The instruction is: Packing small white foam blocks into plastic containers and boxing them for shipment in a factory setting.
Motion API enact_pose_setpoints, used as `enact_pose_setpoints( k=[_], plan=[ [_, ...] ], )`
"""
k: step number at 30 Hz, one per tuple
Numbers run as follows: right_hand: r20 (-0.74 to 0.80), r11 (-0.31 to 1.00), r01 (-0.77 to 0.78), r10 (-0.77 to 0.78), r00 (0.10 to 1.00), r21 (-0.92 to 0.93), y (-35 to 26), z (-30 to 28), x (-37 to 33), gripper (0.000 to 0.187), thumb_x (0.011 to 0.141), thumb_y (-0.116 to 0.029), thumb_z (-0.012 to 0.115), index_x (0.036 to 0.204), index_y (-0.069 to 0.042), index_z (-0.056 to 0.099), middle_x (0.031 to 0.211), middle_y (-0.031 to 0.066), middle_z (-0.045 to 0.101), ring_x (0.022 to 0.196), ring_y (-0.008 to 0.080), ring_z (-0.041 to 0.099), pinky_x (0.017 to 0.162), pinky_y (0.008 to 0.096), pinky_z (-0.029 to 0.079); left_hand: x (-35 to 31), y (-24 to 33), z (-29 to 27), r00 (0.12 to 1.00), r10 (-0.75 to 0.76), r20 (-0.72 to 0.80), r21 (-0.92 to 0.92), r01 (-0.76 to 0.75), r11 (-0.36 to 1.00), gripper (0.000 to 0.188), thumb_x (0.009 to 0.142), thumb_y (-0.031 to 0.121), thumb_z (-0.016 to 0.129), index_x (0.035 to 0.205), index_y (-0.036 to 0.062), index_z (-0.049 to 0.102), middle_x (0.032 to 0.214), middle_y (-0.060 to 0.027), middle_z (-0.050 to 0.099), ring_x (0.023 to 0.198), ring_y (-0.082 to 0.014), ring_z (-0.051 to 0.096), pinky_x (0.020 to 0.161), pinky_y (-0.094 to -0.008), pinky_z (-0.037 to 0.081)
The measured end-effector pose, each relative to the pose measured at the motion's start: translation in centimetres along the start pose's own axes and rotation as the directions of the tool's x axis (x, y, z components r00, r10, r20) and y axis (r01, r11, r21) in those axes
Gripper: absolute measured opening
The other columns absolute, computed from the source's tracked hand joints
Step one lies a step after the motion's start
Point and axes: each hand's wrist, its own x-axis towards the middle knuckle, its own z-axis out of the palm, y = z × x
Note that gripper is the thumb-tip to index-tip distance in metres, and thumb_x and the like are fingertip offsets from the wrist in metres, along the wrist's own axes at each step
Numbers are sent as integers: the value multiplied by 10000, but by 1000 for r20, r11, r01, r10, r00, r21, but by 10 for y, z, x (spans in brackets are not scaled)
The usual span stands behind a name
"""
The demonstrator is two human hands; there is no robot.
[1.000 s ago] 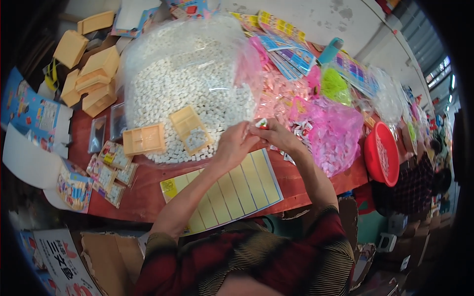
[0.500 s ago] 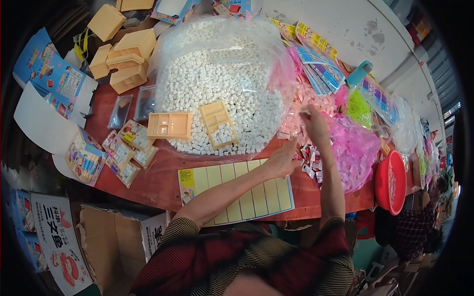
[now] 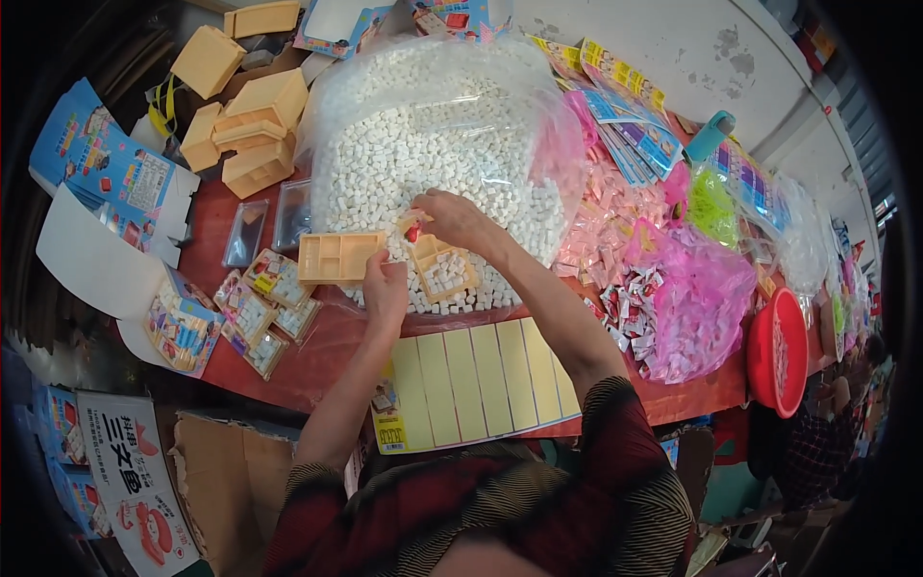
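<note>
My left hand (image 3: pixel 386 293) is closed at the right end of a tan compartment tray (image 3: pixel 329 258), fingertips against its edge. Its compartments look bare. Just to the right my right hand (image 3: pixel 452 219) pinches a small red-and-white packet (image 3: pixel 413 232) above the upper end of a second tan tray (image 3: pixel 420 252). White cubes (image 3: pixel 446 273) fill that tray's lower compartments. Both trays lie at the near side of a big clear plastic bag (image 3: pixel 332 87) heaped with small white pieces (image 3: pixel 433 144). The right hand partly hides the second tray.
Filled trays (image 3: pixel 264 308) sit at the left beside printed cartons (image 3: pixel 101 178). Tan trays (image 3: pixel 260 106) are stacked behind. A yellow striped sheet (image 3: pixel 471 385) lies at the near edge. Rightward are pink packets (image 3: pixel 611 216), red-and-white packets (image 3: pixel 635 308), a pink bag (image 3: pixel 702 298) and a red basin (image 3: pixel 777 351).
Both hands have moved left from the packets to the trays. My right hand has brought a red-and-white packet over the second tray. The second tray has shifted slightly toward me.
</note>
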Motion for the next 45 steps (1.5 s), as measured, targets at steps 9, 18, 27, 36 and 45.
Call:
enact_pose_setpoints(
  k=[9, 18, 27, 36, 45],
  plan=[
    [-88, 995, -95, 95, 992, 9, 12, -2, -17, 158, 677, -63, 546, 831, -50, 578, 788, 95, 540, 743, 275, 529, 655, 327, 430, 19, -2, 17, 991, -110, 74, 59, 105, 993, 378, 697, 156, 527, 1028, -18, 474, 750, -124, 565, 677, -210, 557, 630, -300, 432],
    [70, 945, 182, -169, 983, -273, -20, 8, -29, 151, 616, -137, 602, 762, -100, 586, 767, 43, 514, 772, 228, 480, 664, 334, 374, 21, 4, 16, 991, -113, 75, 43, 110, 993, 327, 695, 76, 516, 1014, 9, 490, 721, -107, 564, 638, -196, 558, 599, -306, 443],
    [37, 974, 114, -109, 993, -194, -12, 3, -17, 53, 657, -91, 506, 665, -53, 542, 734, 76, 516, 760, 227, 498, 649, 329, 381, 21, 5, 16, 992, -115, 59, 52, 112, 992, 297, 683, 95, 535, 965, 17, 487, 694, -100, 549, 641, -198, 551, 588, -297, 432],
    [-49, 928, 94, -119, 992, -362, -3, 16, -15, 66, 652, -73, 481, 666, -56, 543, 725, 78, 496, 746, 216, 485, 651, 320, 383, 11, 34, 19, 988, -73, 137, 370, 17, 929, 487, 641, 138, 593, 1060, 15, 377, 855, -148, 548, 773, -276, 545, 703, -345, 411],
    [-75, 938, 100, -132, 988, -333, 3, 3, -7, 64, 664, -59, 464, 677, -46, 525, 752, 93, 478, 746, 234, 469, 658, 328, 385, 27, 19, 31, 991, -115, 73, 333, 85, 939, 524, 613, 39, 537, 1109, 4, 368, 1005, -190, 503, 935, -297, 492, 776, -346, 387]
  ],
)
